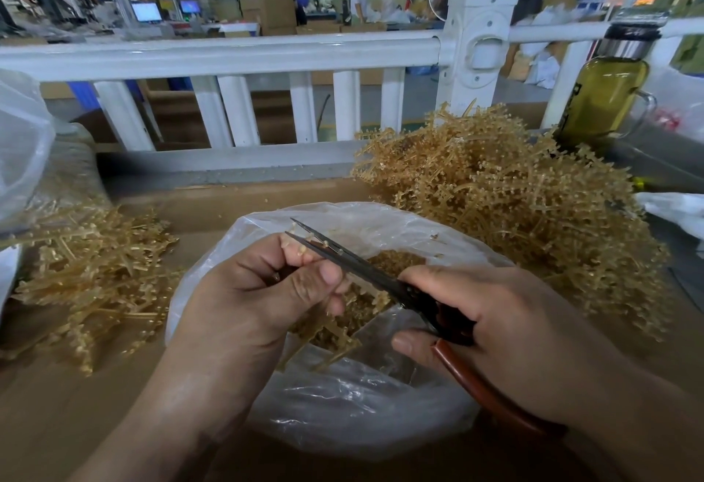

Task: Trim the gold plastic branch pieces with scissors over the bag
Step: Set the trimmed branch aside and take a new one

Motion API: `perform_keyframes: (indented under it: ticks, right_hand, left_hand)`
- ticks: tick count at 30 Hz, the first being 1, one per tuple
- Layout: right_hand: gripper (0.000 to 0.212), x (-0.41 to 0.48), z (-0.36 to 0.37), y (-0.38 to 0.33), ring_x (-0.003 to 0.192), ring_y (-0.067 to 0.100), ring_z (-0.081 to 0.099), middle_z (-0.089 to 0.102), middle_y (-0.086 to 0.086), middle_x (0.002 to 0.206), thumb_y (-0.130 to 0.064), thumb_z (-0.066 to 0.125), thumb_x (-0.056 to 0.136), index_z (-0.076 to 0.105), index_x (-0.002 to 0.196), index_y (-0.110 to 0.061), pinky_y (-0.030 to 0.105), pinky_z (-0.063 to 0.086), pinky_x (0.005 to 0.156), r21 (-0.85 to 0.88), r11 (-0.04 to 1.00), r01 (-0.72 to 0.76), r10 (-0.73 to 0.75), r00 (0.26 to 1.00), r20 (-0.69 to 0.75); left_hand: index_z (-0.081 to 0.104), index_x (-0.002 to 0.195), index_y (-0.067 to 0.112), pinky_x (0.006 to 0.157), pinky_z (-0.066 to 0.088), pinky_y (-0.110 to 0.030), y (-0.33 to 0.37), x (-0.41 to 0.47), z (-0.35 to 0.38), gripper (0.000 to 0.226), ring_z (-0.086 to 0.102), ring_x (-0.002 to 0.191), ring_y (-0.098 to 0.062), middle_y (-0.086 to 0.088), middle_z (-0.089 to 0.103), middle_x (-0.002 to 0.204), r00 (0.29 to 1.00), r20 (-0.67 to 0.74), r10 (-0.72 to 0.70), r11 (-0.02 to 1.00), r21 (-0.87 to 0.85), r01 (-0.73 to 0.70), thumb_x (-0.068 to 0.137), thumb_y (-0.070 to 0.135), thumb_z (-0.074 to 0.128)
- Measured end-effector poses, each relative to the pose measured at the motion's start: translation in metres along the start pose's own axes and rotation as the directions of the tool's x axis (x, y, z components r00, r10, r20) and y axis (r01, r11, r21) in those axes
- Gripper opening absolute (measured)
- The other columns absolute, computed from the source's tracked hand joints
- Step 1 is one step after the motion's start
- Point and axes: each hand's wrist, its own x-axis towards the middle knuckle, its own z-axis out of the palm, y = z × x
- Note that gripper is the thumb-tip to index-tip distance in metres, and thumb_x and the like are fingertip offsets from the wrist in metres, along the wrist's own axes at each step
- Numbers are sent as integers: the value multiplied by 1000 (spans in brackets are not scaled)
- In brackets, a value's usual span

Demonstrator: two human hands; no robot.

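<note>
Scissors (358,266) and gold branch piece (335,323) above the open bag (343,413)
Left hand (259,291) pinches the piece; right hand (495,314) grips the handles, blades slightly parted at the left fingertips. A small heap (95,283) lies beside the bag's left, a large heap (514,207) right.

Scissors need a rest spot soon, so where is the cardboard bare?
Bare cardboard lies in front of the left pile, left of the bag. A narrower strip runs behind the bag, below the fence. The right side is crowded by the big pile and the bottle.
</note>
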Motion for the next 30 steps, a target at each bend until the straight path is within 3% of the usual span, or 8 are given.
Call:
perform_keyframes:
  ticks: [2,7,15,19,24,27,30]
  right_hand:
    - [45,0,0,0,66,2,56,56,-17,68,-69,49,84,64,102,-31,20,42,55,11,1000,0,0,1000,-3]
    - [41,0,-1,-2,65,2,55,53,-17,66,-68,49,85,63,99,-32,19,39,53,11,1000,-10,10,1000,-7]
    - [36,1,0,-5,66,2,54,53,-17,66,-65,49,86,60,95,-33,18,36,54,18,999,-28,28,1000,-14]
    - [29,0,0,-5,66,5,55,53,-16,65,-62,52,87,59,92,-34,18,40,53,41,999,-31,31,999,-11]
    - [37,1,0,-4,63,7,55,54,-14,64,-64,49,87,62,93,-30,22,41,51,24,1000,-12,13,1000,-10]
    - [29,1,-1,-2,61,6,53,49,-15,62,-62,53,87,60,90,-34,20,37,50,31,1000,-4,4,1000,-19]
    - [32,1,0,-1,60,6,53,48,-15,61,-63,52,87,58,87,-32,19,35,50,54,999,-1,2,1000,-18]
  left_hand:
    - [58,89,-16,60,51,-20,0,0,1,48,62,62,-18,-13,66,73,1000,-15,-14,1000,-23,14,68,21,81]
    - [70,81,3,63,52,-22,-5,0,2,34,62,66,-19,-11,66,74,999,-36,-25,999,-22,24,67,32,81]
    - [65,83,-3,63,51,-22,-6,0,3,40,61,66,-20,-13,64,73,998,-67,-16,999,-34,14,67,31,81]
    - [68,82,2,64,51,-23,-5,-1,3,30,60,67,-21,-14,63,73,998,-54,-24,999,-34,22,72,26,82]
    - [61,90,-10,64,52,-23,-5,0,3,44,60,67,-21,-15,62,73,999,-51,-6,999,-45,4,73,25,80]
    - [61,90,-8,63,53,-24,-6,-1,4,36,62,66,-22,-15,65,75,998,-62,3,999,-46,-6,78,23,73]
    - [62,83,5,61,53,-24,-5,-1,5,20,64,65,-24,-15,67,75,997,-74,18,999,-40,-21,82,25,69]
